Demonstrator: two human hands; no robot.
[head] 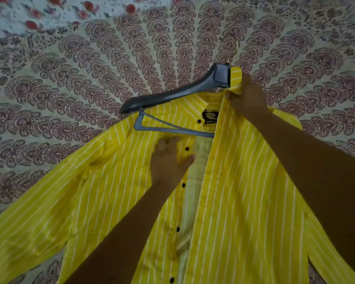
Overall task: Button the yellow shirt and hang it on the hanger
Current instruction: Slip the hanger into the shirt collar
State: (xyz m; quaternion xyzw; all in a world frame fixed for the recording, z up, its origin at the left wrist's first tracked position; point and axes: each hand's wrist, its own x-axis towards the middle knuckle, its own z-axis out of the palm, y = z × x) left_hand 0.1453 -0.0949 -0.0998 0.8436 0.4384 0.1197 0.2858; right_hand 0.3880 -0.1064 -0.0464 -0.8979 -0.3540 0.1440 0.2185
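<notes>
The yellow shirt point(244, 191) with white stripes lies front up and unbuttoned on the bed, its black buttons running down the left placket. A dark blue-grey hanger point(172, 95) sits at the collar: its left arm sticks out above the shirt, its lower bar crosses the open neck, and its right side is hidden under the right front panel. My right hand point(246, 95) grips the right collar edge near the hanger's neck. My left hand point(170, 158) rests flat, fingers spread, on the left front panel beside the second button.
A bedsheet point(90, 68) printed with maroon paisley fans covers the whole surface under the shirt. A white cloth with red flowers point(49, 15) lies along the far edge. The shirt's left sleeve point(29, 218) stretches toward the lower left.
</notes>
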